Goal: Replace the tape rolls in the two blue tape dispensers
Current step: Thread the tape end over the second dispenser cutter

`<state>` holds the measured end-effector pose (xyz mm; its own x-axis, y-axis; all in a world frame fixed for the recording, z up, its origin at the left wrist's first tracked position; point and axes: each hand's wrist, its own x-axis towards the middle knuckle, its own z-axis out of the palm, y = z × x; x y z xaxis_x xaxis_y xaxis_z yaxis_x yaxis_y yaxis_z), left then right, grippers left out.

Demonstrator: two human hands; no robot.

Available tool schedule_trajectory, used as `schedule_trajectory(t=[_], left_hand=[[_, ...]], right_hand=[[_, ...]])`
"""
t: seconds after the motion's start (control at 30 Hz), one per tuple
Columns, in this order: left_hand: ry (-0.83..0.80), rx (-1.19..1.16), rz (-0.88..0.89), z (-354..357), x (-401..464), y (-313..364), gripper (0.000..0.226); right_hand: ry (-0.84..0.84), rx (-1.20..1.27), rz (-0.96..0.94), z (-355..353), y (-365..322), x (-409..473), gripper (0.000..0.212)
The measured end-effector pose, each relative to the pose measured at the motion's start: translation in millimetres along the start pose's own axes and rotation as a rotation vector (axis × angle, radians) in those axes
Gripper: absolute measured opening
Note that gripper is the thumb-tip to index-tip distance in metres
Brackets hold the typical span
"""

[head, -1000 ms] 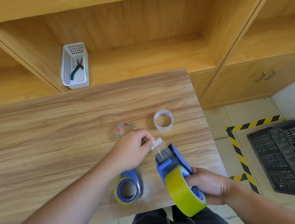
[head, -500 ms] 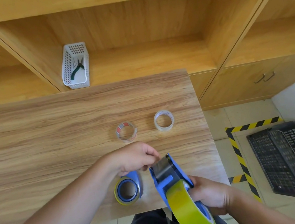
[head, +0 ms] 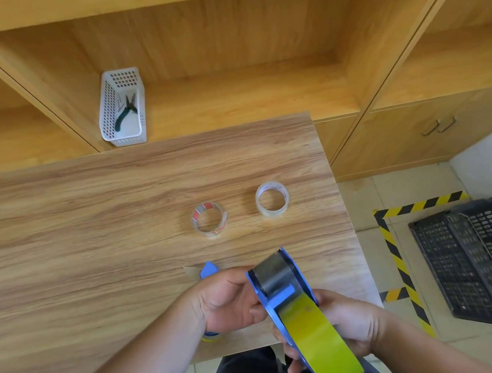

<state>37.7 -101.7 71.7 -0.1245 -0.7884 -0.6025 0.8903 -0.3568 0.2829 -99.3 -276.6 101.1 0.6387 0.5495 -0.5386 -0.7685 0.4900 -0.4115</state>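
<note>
A blue tape dispenser loaded with a yellow tape roll is held over the table's near edge. My right hand grips its rear part around the roll. My left hand presses against the dispenser's left side near the cutter end. The second blue dispenser lies on the table behind my left hand, mostly hidden; only its tip and a sliver of its yellow roll show. Two clear tape rolls stand farther back: one with a red-printed core, one plain.
The wooden table ends at the right near the dispenser. A white basket holding pliers sits on the shelf behind. A black plastic crate rests on the floor at right, beside yellow-black floor tape.
My left hand let go of the tape end at the cutter and moved down against the dispenser's side. The dispenser shifted nearer to me and the left hand now covers the second dispenser.
</note>
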Motion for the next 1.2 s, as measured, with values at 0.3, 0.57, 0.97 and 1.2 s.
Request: schedule_trajectory(t=[0.3,0.57,0.97,1.2], left_hand=[[0.632,-0.093,0.137,-12.2,22.6,-23.1,0.007],[0.848,-0.063,0.169,-14.7,12.5,-52.9,0.007],[0.725,0.229,0.112,-4.1,17.5,-103.4,0.041],[0.740,0.144,0.116,-4.6,19.9,-112.4,0.019]], right_hand=[[0.260,0.049,-0.059,-16.8,16.8,13.3,0.034],[0.800,-0.268,-0.091,-53.2,29.3,30.3,0.030],[1.053,-0.800,0.132,-84.9,42.8,68.3,0.035],[1.026,-1.036,0.201,-86.7,45.4,83.5,0.042]])
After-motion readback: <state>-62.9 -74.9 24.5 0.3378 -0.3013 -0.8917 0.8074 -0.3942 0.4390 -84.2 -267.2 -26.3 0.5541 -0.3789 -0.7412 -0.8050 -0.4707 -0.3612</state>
